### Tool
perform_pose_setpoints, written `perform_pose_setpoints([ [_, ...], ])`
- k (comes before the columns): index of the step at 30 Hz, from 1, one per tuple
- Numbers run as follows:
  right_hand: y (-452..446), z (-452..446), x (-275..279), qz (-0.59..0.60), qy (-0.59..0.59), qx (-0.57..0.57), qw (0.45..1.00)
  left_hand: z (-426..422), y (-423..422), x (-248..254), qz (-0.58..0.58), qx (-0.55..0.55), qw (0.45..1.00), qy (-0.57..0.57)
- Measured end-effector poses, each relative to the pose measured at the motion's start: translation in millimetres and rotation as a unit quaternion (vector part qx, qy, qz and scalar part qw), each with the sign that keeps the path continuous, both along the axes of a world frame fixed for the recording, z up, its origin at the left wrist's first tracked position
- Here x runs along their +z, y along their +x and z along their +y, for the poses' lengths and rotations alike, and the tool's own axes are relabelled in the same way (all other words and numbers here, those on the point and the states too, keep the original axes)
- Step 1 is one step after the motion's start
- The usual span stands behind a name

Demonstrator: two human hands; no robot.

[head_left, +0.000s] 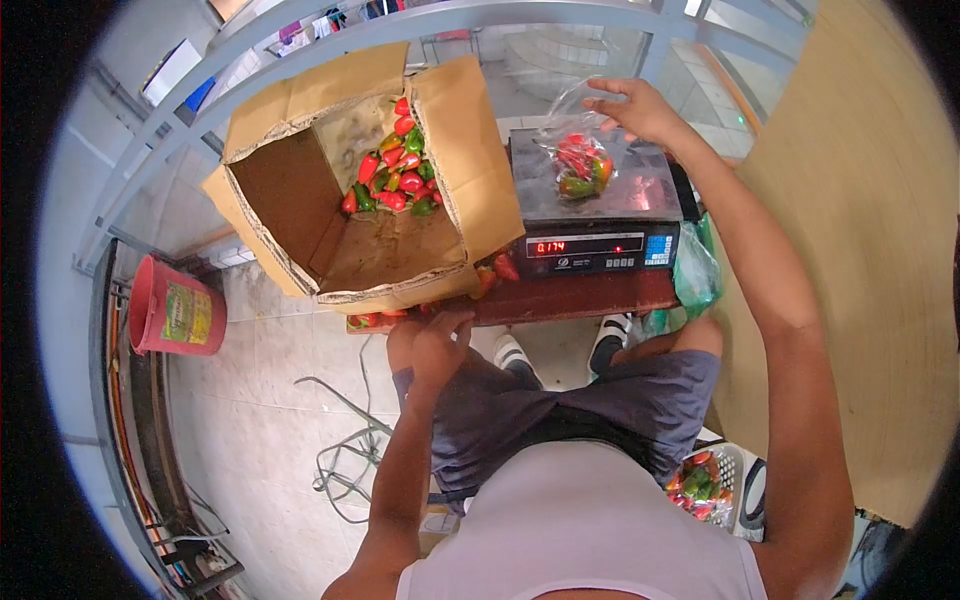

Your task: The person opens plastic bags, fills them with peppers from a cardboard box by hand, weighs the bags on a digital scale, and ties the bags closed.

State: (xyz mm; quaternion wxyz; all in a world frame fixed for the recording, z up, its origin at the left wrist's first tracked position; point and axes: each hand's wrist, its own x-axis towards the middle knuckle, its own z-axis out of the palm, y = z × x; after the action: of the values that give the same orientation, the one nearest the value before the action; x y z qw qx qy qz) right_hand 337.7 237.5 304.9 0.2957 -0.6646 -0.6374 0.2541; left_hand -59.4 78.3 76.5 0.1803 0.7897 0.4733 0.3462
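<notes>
A clear plastic bag [583, 168] of red and green peppers rests on the plate of a digital scale [590, 252], whose red display reads 0.174. My right hand [640, 112] is at the bag's upper film, fingers apart, seemingly just touching it. Near the front edge of the dark red stand [580, 298], my left hand [440, 348] is low beside loose peppers [497, 270], its fingers loosely spread and partly hidden; nothing shows in them. An open cardboard box [465, 150] stands tilted behind it, with a pile of red and green peppers [397, 182] inside.
A red bucket [178, 308] stands at left, with tangled green strapping [350, 470] on the tiled floor. A white basket [735, 485] of bagged peppers is beside my right hip. A wooden panel [860, 250] lies along the right; metal railing [480, 25] crosses behind.
</notes>
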Motion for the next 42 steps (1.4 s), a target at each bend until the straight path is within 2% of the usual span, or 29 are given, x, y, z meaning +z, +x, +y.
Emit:
perform_pose_setpoints([
  [7, -7, -1, 8, -0.013, -0.039, -0.017, 0.999, 1, 1, 2, -0.007, -0.001, 1.0, -0.028],
  [10, 1, 5, 1, -0.044, -0.013, -0.001, 0.999, 1, 0, -1, -0.007, 0.007, 1.0, -0.025],
  [13, 11, -3, 5, -0.053, 0.124, 0.014, 0.991, 4, 4, 4, -0.031, 0.008, 0.997, -0.067],
  [14, 14, -8, 8, -0.015, 0.141, 0.009, 0.99, 10, 9, 8, -0.065, -0.022, 0.996, -0.052],
  [16, 8, -34, 30, 0.062, 0.17, 0.001, 0.983, 22, 37, 49, -0.131, -0.083, 0.988, -0.026],
  [18, -13, -73, 63, 0.105, 0.145, -0.006, 0.984, 32, 81, 98, -0.255, -0.116, 0.952, -0.122],
  [19, -24, -89, 76, 0.125, 0.132, -0.009, 0.983, 45, 106, 122, -0.287, -0.092, 0.949, -0.095],
  [21, -37, -111, 86, 0.097, 0.192, 0.054, 0.975, 68, 166, 177, -0.355, -0.066, 0.932, 0.016],
  [23, -43, -136, 97, 0.094, 0.221, 0.098, 0.966, 92, 199, 211, -0.321, -0.135, 0.937, 0.034],
  [25, -45, -159, 108, 0.115, 0.221, 0.124, 0.961, 106, 212, 232, -0.172, -0.273, 0.942, -0.095],
  [28, -4, -174, 83, 0.36, 0.344, 0.093, 0.862, 69, 211, 272, -0.219, -0.3, 0.918, -0.138],
  [30, 25, -175, 30, 0.291, 0.203, 0.173, 0.919, 54, 209, 284, -0.254, -0.335, 0.893, -0.159],
  [31, 22, -176, 6, 0.293, 0.164, 0.226, 0.914, 49, 209, 286, -0.27, -0.351, 0.88, -0.171],
  [32, 19, -177, -19, 0.292, 0.122, 0.277, 0.907, 47, 211, 286, -0.262, -0.351, 0.887, -0.149],
  [34, -25, -183, -20, 0.388, 0.015, 0.326, 0.862, 44, 214, 286, -0.247, -0.345, 0.899, -0.105],
  [35, -39, -187, -14, 0.418, -0.081, 0.364, 0.829, 45, 211, 287, -0.201, -0.324, 0.923, -0.045],
  [37, -58, -192, -21, 0.465, -0.118, 0.317, 0.818, 51, 200, 293, -0.102, -0.271, 0.954, 0.082],
  [38, -65, -192, -26, 0.488, -0.138, 0.293, 0.811, 53, 197, 289, -0.097, -0.262, 0.954, 0.11],
  [39, -69, -190, -30, 0.427, -0.117, 0.293, 0.847, 54, 197, 282, -0.093, -0.253, 0.953, 0.138],
  [42, -79, -192, -27, 0.399, -0.125, 0.321, 0.849, 54, 195, 271, -0.108, -0.242, 0.955, 0.132],
])
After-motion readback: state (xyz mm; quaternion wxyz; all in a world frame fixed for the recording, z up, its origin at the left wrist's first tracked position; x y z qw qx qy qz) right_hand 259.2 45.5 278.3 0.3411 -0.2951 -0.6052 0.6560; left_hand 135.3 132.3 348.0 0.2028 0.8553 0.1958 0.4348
